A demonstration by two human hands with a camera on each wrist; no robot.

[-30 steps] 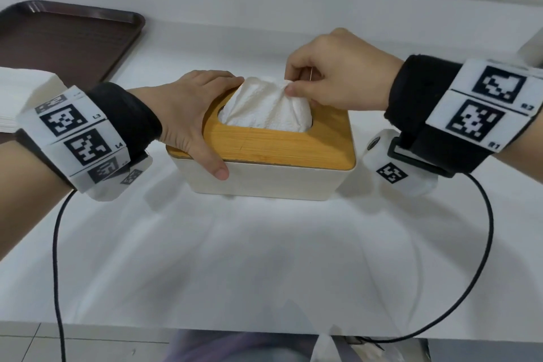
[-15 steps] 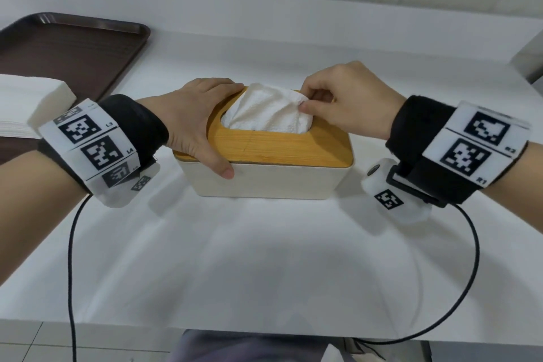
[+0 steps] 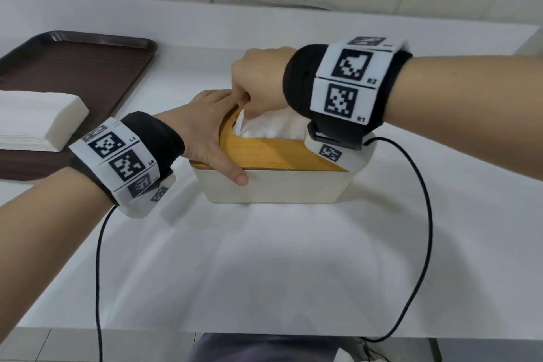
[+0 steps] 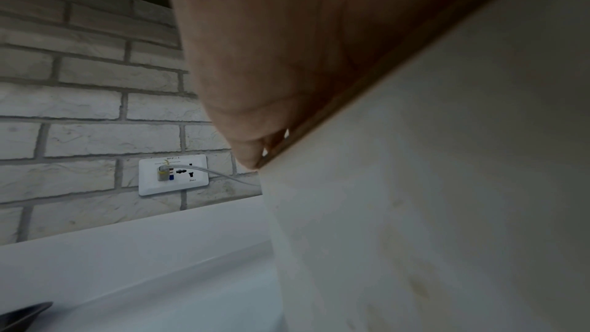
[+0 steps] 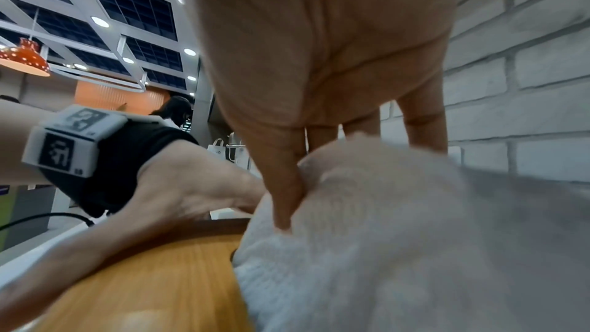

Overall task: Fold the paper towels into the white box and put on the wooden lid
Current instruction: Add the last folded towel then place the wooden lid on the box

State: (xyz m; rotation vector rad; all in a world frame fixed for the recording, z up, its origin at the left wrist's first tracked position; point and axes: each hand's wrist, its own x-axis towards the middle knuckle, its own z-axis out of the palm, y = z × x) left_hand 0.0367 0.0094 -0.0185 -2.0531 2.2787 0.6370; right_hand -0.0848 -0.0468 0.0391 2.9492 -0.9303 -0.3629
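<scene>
- On the white table (image 3: 264, 258) nearest you, your left hand (image 3: 202, 132) lies flat, fingers straight, on the wooden lid (image 3: 273, 153), thumb down the front of the white box (image 3: 279, 188).
- Just beyond, your right hand (image 3: 258, 85) has crossed from the lid's right end to its left, thumb and fingers pinching the paper towel (image 3: 273, 129) that pokes up through the slot.
- That means the lid is seated; only the tuft needs arranging, I judge.
- Wrist markers read L3, L4, R1, R2.
- Farther left, spare towels (image 3: 35, 120) sit on the brown tray (image 3: 88, 67).
- On the wall, the outlet plate (image 4: 173, 174) reads "9PP-1".
</scene>
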